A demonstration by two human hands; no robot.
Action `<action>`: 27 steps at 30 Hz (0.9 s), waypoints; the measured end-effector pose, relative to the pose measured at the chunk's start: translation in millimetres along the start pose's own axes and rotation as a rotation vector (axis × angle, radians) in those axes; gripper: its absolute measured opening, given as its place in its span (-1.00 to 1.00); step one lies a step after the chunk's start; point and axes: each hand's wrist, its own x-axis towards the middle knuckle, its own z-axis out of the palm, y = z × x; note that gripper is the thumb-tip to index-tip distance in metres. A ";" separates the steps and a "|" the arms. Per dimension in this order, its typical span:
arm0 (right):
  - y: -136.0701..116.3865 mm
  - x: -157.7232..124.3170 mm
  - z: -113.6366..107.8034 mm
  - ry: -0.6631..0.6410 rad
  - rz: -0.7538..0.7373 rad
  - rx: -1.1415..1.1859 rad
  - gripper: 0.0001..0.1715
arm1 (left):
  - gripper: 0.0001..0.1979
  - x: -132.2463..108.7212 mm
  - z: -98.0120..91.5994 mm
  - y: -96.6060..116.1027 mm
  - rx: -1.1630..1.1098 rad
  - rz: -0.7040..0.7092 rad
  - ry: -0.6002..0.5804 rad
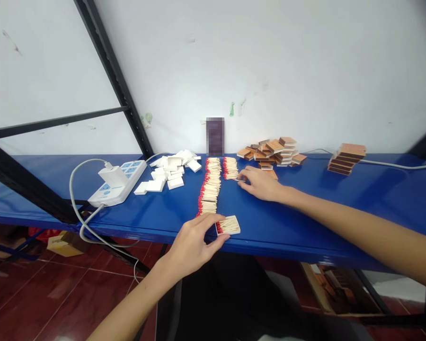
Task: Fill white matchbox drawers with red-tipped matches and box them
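Observation:
My left hand grips a white matchbox tray by its sides at the front edge of the table. Red-headed matches lie inside that tray. Beyond it, a long row of matches runs back towards the wall, heads to the left. A shorter row of matches lies to its right. At the near end of the short row, my right hand has thumb and forefinger pinched on a match; how many matches it holds, I cannot tell.
White empty trays lie heaped at the left, near a power strip with cables. Brown matchbox sleeves are piled at the back right, and a stack of matchboxes stands farther right. A dark pixelated upright object leans by the wall.

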 end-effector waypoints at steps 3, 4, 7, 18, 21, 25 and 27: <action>2.0 7.3 3.3 -0.059 0.014 0.025 -0.84 | -0.71 0.2 0.1 0.3 -0.014 0.006 -0.002; 0.0 9.2 2.8 -0.080 0.013 0.037 -0.85 | -0.72 0.3 0.1 0.3 -0.015 0.010 0.000; -9.7 13.9 1.7 -0.103 -0.015 0.060 -0.83 | -0.75 0.7 0.3 -0.1 -0.016 0.028 0.010; -19.2 20.0 7.7 -0.041 0.019 0.024 -0.80 | -0.78 0.6 1.0 -1.7 -0.015 0.063 0.033; -17.2 19.0 9.0 -0.029 0.006 0.014 -0.79 | -0.78 0.7 1.3 -2.0 -0.019 0.065 0.033; -14.5 17.8 9.6 -0.029 -0.031 0.000 -0.75 | -0.79 1.2 1.3 -1.5 -0.014 0.065 0.039; -13.8 17.3 8.7 -0.039 -0.043 0.006 -0.75 | -0.80 1.5 1.0 -0.9 -0.012 0.068 0.041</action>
